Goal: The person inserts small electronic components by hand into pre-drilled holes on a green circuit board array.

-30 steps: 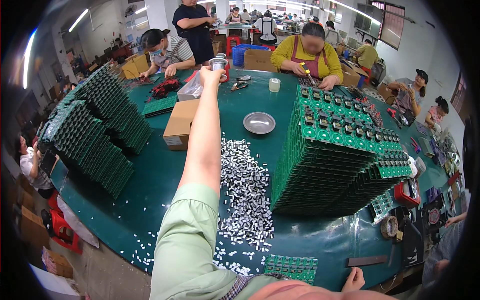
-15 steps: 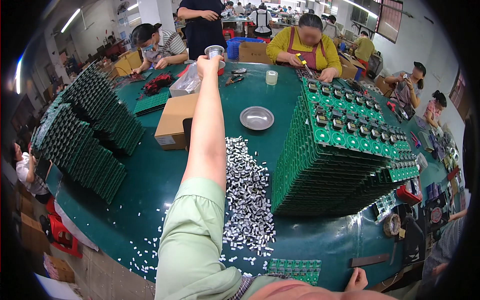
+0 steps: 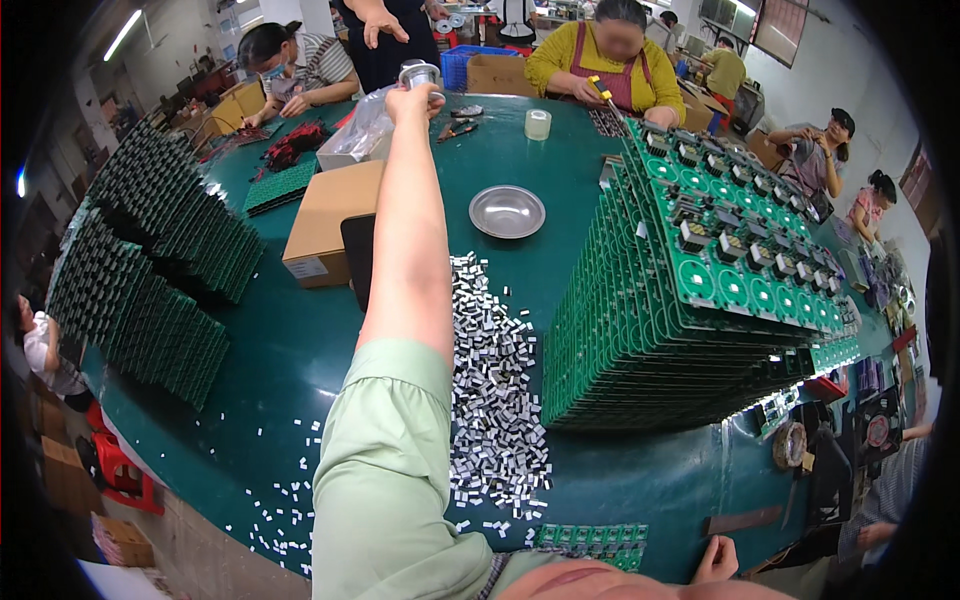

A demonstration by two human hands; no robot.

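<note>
My left arm in a light green sleeve stretches far across the green table. My left hand is closed on a small round metal cup, held up over the far side. A standing person's hand hangs just above and to the left of it. My right hand rests at the near table edge with its fingers apart and holds nothing. It is beside a small green circuit board. A strip of several small white-grey parts lies under my left arm.
A tall leaning stack of green circuit boards fills the right, and darker stacks stand on the left. A cardboard box, a black phone, a metal dish and a tape roll sit mid-table. Several seated people work around the far rim.
My left hand has reached further across and slightly up with the metal cup, toward the standing person's hand. My right hand has stayed at the near edge.
</note>
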